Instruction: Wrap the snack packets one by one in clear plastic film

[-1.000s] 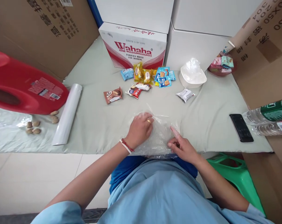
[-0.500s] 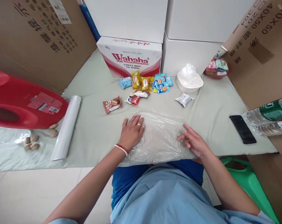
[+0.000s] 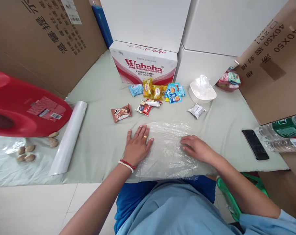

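A thin, clear plastic sheet (image 3: 166, 153) lies wrinkled on the cloth-covered table in front of my body; I cannot tell whether it is film or a bag. Pressed flat on its left edge is my left hand (image 3: 137, 145), fingers stretched out, with a ring and two bracelets. On the right part of the plastic rests my right hand (image 3: 197, 148), its fingers reaching left and slightly bent, thumb apart. Beyond the plastic lie a brown snack packet (image 3: 121, 113), a red and white packet (image 3: 145, 107) and a small silver-white packet (image 3: 197, 110).
Yellow packets (image 3: 153, 91), blue packets (image 3: 174, 97) and a white bowl (image 3: 202, 96) stand before a Wahaha box (image 3: 145, 67). At left are a white roll (image 3: 69, 138), a red jug (image 3: 27, 107) and several brown nuts (image 3: 30, 157). At right lie a phone (image 3: 255, 144) and bottles (image 3: 282, 127).
My right hand has moved left, from the plastic's right edge onto its surface. The plastic lies more spread toward the table's front edge. My left hand stays flat on it. The view has shifted slightly.
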`<control>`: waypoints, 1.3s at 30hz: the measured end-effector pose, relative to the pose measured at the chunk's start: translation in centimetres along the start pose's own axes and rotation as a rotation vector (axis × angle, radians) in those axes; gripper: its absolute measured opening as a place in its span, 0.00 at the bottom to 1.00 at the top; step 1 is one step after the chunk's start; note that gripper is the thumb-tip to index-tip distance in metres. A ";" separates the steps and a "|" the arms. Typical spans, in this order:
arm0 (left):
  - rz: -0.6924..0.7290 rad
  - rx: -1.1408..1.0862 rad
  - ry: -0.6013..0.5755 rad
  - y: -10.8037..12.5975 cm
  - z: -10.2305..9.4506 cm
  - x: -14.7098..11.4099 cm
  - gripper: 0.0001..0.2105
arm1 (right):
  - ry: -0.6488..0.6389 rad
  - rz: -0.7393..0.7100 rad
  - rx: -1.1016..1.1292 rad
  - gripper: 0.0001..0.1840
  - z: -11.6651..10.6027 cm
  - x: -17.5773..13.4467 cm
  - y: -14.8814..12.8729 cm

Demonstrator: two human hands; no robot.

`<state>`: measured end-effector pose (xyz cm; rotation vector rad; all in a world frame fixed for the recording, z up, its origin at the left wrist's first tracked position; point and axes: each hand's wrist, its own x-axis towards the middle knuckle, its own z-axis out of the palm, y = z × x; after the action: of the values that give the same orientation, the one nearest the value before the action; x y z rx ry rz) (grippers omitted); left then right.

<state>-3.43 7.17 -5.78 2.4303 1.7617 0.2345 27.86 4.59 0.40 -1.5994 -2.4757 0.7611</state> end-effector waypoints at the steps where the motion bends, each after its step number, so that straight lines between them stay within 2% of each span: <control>1: 0.005 0.002 0.011 -0.1 0.1 -0.1 0.30 | -0.055 0.038 -0.029 0.19 -1.1 1.0 0.2; 4: 0.013 0.003 0.038 -0.2 0.3 -0.2 0.30 | -0.127 0.174 -0.156 0.18 -5.1 5.2 0.5; 7: 0.011 -0.001 0.035 0.0 0.3 -0.2 0.30 | -0.055 0.220 -0.271 0.17 -8.1 11.5 0.2; 10: 0.006 -0.001 0.016 0.1 0.2 -0.1 0.30 | 0.035 0.183 -0.369 0.16 -9.4 18.9 -1.4; 15: -0.002 -0.002 -0.003 0.1 0.0 -0.2 0.31 | 0.149 -0.143 -0.458 0.20 -8.1 30.4 -6.4; 17: -0.008 0.002 -0.006 0.1 -0.1 -0.2 0.31 | 0.137 -0.245 -0.485 0.27 -6.8 34.2 -7.8; 20: -0.013 0.010 -0.011 0.2 -0.3 -0.3 0.31 | 0.074 -0.207 -0.489 0.39 -4.7 38.3 -8.5; 23: -0.008 0.017 -0.012 0.1 -0.3 -0.3 0.31 | 0.073 -0.110 -0.472 0.37 -3.5 40.0 -8.4; 26: -0.012 0.023 -0.011 0.1 -0.3 -0.3 0.30 | 0.236 -0.189 -0.437 0.30 -3.9 38.4 -8.8; 29: -0.019 0.002 -0.008 0.0 -0.2 -0.2 0.30 | 0.446 -0.275 -0.292 0.32 -4.9 32.3 -9.3; 30: -0.016 -0.010 -0.009 0.0 -0.2 -0.2 0.30 | 0.463 -0.285 -0.226 0.32 -5.2 29.5 -9.4; 33: 0.001 -0.034 -0.011 0.0 -0.3 -0.2 0.31 | 0.343 -0.323 -0.043 0.32 -5.1 19.7 -8.5; 35: 0.013 -0.039 -0.006 0.0 -0.4 -0.2 0.30 | 0.280 -0.313 0.058 0.31 -4.2 13.8 -7.2; 37: 0.020 -0.039 0.004 0.0 -0.4 -0.2 0.30 | 0.233 -0.303 0.110 0.31 -2.6 9.2 -5.7; 39: 0.023 -0.031 0.016 0.0 -0.4 -0.2 0.29 | 0.210 -0.291 0.106 0.32 -0.5 6.1 -4.6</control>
<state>-3.54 6.96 -5.41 2.4356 1.7239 0.2821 21.49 8.64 1.78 -1.1808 -2.3967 0.6342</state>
